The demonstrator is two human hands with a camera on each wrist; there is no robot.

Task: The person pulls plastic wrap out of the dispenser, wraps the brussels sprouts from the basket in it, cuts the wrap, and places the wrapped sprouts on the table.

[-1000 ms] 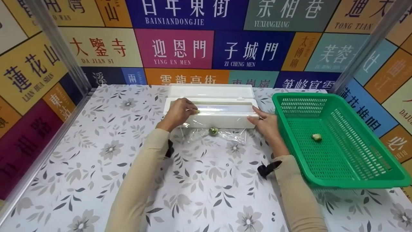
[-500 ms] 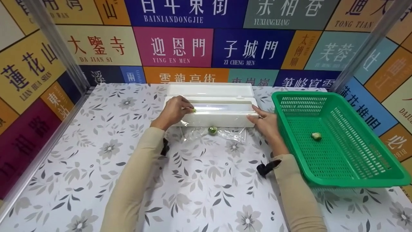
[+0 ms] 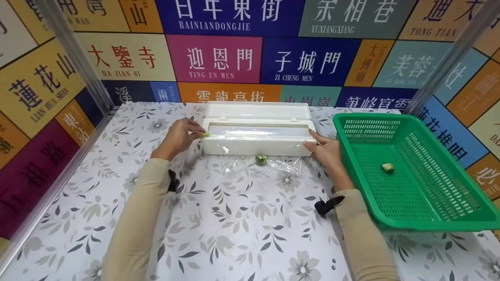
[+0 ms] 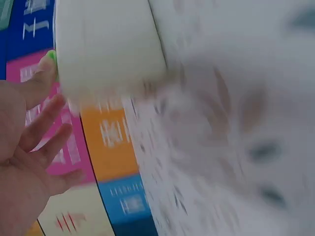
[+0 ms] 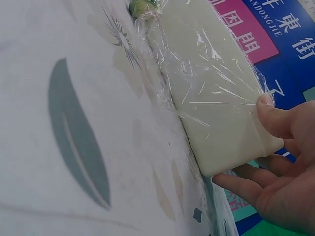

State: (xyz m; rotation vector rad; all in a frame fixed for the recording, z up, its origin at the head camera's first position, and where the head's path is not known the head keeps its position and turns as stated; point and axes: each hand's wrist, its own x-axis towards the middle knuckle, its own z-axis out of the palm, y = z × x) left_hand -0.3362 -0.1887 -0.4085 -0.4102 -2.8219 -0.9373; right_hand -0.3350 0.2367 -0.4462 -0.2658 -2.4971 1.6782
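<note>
A white cling film dispenser box point(image 3: 254, 147) stands on the table with its lid point(image 3: 258, 110) raised at the back. At its left front corner my left hand point(image 3: 179, 137) pinches a small green slide cutter point(image 3: 206, 134), also seen as a green tab point(image 4: 51, 55) by the thumb in the left wrist view. My right hand point(image 3: 327, 150) grips the box's right end, thumb on the front and fingers round the end. Clear cling film point(image 5: 197, 73) hangs wrinkled over the front and spreads on the table. A small round green vegetable point(image 3: 260, 159) lies at the film, before the box.
To the right stands a green perforated plastic basket point(image 3: 390, 224), close beside the right forearm. One pale green vegetable piece point(image 3: 387, 168) lies in it. A flowered cloth point(image 3: 242, 234) covers the table, and printed panels point(image 3: 215, 58) rise behind.
My left hand has slid left along the box's front edge with the green slide cutter, from inside the left end to the corner. The right hand keeps its grip on the box.
</note>
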